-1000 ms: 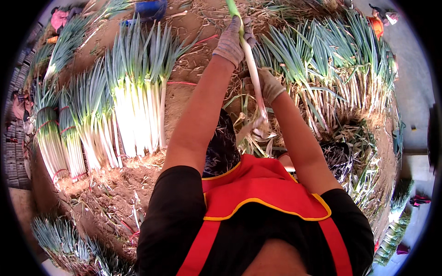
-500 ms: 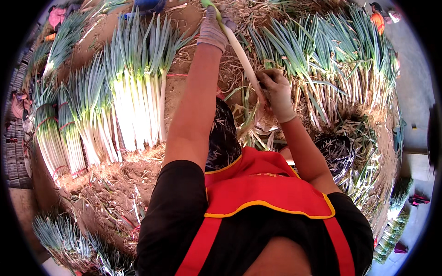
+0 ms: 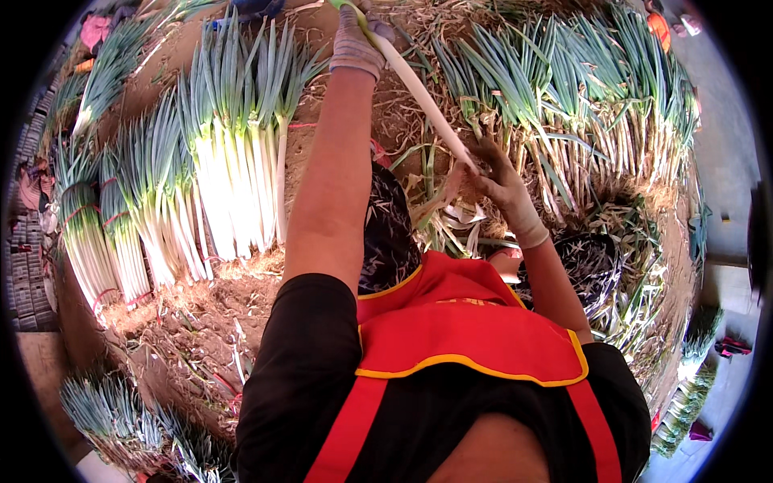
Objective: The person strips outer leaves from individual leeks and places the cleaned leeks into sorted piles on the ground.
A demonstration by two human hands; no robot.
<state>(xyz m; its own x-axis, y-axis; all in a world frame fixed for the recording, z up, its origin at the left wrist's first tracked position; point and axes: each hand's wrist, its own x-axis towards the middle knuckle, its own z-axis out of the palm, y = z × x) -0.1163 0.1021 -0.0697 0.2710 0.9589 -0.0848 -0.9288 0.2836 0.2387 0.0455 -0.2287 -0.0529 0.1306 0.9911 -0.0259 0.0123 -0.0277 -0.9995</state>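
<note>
In my gloved left hand (image 3: 357, 40), far out at the top of the view, the upper part of a long green onion (image 3: 427, 103) is gripped. Its white stalk slants down to the right toward me. My gloved right hand (image 3: 504, 187) is at the lower end of that stalk, thumb and fingers on either side of its tip. Loose, brownish outer skin (image 3: 441, 197) hangs from the stalk beside my right fingers. Part of the left fingers is hidden behind the onion.
Clean white-stalked green onions (image 3: 241, 177) stand in a row on the left, with tied bundles (image 3: 84, 233) beyond them. Untrimmed onions with dry roots (image 3: 596, 137) fill the right. Peeled leaves (image 3: 636, 322) litter the ground. Other people (image 3: 659, 32) are at the far edges.
My right hand has slid down and right to the stalk's lower end, and its fingers have spread somewhat. My left hand has shifted slightly up and left with the green onion.
</note>
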